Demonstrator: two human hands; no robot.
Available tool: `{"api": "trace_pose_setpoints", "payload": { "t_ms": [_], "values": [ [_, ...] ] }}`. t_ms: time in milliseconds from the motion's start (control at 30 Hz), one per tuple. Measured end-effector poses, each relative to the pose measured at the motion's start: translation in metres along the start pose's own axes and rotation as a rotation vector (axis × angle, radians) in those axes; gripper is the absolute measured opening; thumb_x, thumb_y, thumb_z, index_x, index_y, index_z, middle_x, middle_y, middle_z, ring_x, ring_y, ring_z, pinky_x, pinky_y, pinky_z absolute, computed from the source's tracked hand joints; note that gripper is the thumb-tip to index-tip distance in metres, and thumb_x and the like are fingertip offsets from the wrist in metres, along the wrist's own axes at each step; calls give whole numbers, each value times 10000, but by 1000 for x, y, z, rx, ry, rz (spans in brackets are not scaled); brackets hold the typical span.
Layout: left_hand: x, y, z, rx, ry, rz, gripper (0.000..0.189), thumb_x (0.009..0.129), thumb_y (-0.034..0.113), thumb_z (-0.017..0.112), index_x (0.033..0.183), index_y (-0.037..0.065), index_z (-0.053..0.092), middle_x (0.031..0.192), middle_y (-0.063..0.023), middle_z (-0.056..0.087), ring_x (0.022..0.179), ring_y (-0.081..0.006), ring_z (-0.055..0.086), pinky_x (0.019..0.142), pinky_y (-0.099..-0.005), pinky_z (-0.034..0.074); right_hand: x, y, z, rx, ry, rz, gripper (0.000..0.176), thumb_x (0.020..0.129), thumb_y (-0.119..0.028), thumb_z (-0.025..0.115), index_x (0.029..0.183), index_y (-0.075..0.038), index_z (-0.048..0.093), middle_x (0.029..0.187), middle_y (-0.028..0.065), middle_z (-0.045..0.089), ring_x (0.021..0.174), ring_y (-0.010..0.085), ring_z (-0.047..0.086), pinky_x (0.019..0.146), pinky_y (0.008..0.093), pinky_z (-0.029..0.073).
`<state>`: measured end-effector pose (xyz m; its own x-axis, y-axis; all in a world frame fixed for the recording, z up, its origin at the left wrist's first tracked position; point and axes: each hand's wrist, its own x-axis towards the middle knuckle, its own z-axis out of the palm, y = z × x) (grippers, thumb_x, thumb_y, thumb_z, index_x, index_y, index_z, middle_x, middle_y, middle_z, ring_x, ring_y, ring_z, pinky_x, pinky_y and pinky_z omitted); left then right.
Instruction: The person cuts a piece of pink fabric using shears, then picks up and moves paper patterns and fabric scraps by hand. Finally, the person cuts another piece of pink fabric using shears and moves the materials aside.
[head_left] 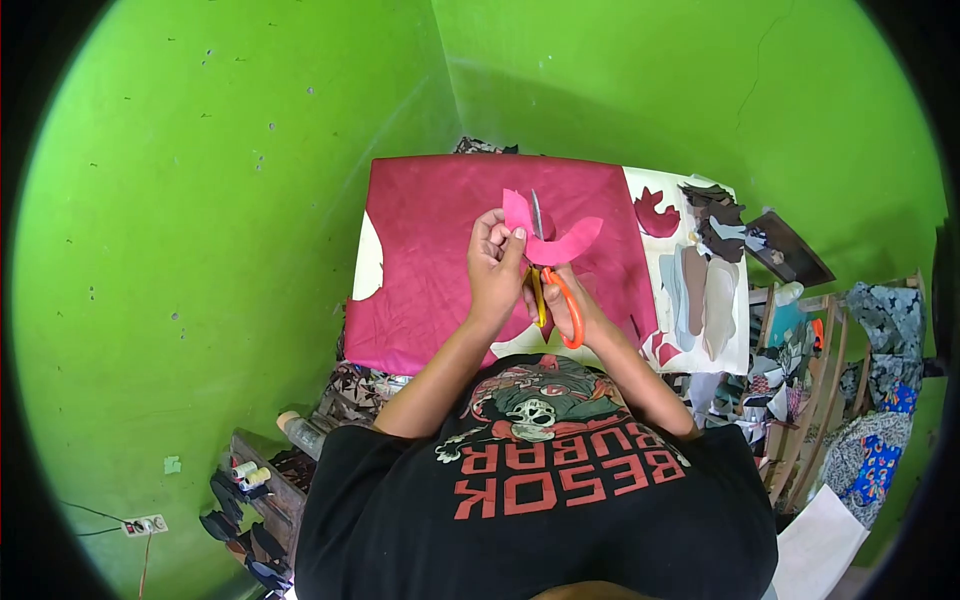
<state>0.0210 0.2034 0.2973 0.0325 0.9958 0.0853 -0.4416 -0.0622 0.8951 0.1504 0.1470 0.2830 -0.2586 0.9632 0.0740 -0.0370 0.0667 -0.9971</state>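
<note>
My left hand (494, 262) pinches the upper left end of a curved pink cut piece (572, 243), holding it above the table. In my right hand (574, 300) is a pair of scissors (568, 308) with orange and yellow handles, the fingers wrapped round them. One blade points up beside the pink piece's inner edge; where the other blade lies I cannot make out. Below both hands spreads a large dark red sheet (420, 230) with several cut-outs along its edges.
On the white tabletop (735, 300) at the right lie a dark red cut piece (656, 213), several grey and brown sole-shaped pieces (718, 305) and dark scraps (715, 215). A wooden rack (815, 400) with fabric stands right. Thread spools (250, 474) sit at lower left. Green walls rise behind.
</note>
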Motion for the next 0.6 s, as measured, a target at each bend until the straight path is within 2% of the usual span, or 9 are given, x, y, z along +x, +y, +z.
{"api": "trace_pose_setpoints", "payload": {
  "t_ms": [67, 167, 300, 367, 400, 467, 600],
  "values": [
    [3, -4, -1, 24, 2, 18, 217, 1017, 68, 586, 1215, 19, 512, 955, -23, 630, 828, -64, 582, 760, -239, 481, -2, -2, -7, -27, -65, 73, 1082, 782, -898, 431, 1328, 27, 301, 822, 56, 526, 645, 137, 563, 556, 291, 491],
    [7, -13, -11, 134, -80, -2, 122, 1035, 128, 584, 1101, 25, 586, 913, -29, 647, 803, -69, 573, 755, -252, 475, -4, 7, -11, -65, -53, 68, 1082, 798, -877, 443, 1390, 10, 257, 838, 65, 520, 653, 140, 552, 573, 295, 494],
    [1, -9, -7, 167, -74, 28, 107, 1039, 130, 578, 1085, 34, 591, 888, -20, 644, 802, -65, 570, 746, -250, 468, -7, -2, -5, -103, -38, 60, 1074, 807, -867, 445, 1408, -1, 241, 856, 76, 523, 670, 148, 553, 591, 302, 495],
    [-3, -3, -5, 69, -65, -103, 102, 1040, 136, 579, 1052, 37, 600, 885, -2, 635, 794, -58, 555, 729, -250, 454, -7, -2, -1, -49, -7, 29, 1070, 815, -863, 441, 1405, 6, 237, 867, 80, 525, 684, 157, 556, 600, 312, 500],
    [-3, -7, -8, 67, -54, -106, 102, 1040, 136, 579, 1052, 37, 600, 885, -2, 635, 794, -58, 555, 729, -250, 454, -7, 0, -1, -48, -16, 37, 1070, 815, -863, 441, 1405, 6, 237, 867, 80, 525, 684, 157, 556, 600, 312, 500],
    [1, -15, -12, 107, -62, -16, 98, 1039, 129, 574, 1037, 35, 602, 882, 15, 623, 778, -47, 532, 705, -241, 433, -6, 4, -5, -76, -77, 33, 1042, 841, -844, 438, 1400, 13, 238, 892, 97, 528, 692, 170, 557, 611, 329, 500],
    [0, -16, -19, 129, -66, 12, 74, 1029, 102, 581, 1024, 35, 609, 882, 28, 616, 771, -36, 514, 689, -231, 412, -9, 18, -9, -215, -80, 72, 1034, 852, -834, 441, 1406, 13, 231, 902, 109, 529, 691, 185, 553, 624, 347, 498]
  ]
}}
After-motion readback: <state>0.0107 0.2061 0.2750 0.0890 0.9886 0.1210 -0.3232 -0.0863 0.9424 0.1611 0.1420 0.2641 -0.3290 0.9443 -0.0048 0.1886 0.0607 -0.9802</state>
